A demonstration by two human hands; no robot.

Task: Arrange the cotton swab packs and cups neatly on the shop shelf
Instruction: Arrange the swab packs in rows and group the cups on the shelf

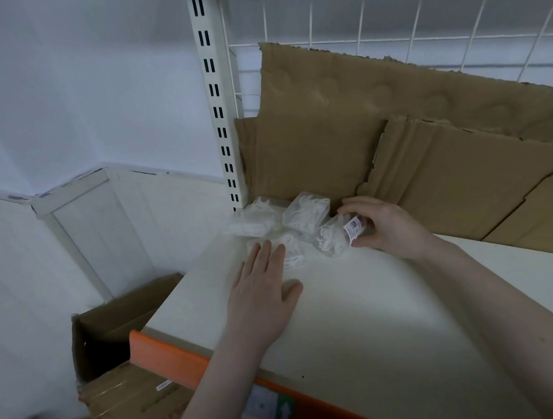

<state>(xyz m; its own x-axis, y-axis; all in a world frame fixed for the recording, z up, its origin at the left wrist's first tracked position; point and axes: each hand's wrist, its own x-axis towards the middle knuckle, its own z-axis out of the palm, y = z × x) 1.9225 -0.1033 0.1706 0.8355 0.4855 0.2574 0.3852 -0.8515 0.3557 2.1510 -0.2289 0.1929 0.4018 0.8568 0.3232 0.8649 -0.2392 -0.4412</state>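
Several clear packs of white cotton swabs [306, 214] lie bunched at the back left corner of the white shelf [365, 302]. My right hand [385, 224] grips one pack [335, 238] by its labelled end, low over the shelf beside the others. My left hand [263, 286] lies flat on the shelf with straight fingers, its fingertips touching the nearest pack [292, 252]. No cups are in sight.
Torn cardboard sheets [396, 126] lean against the wire grid back [419, 20] behind the packs. A slotted white upright [213, 89] stands at the shelf's left end. An orange strip [189, 360] edges the shelf front. An open cardboard box [117, 334] sits on the floor at left.
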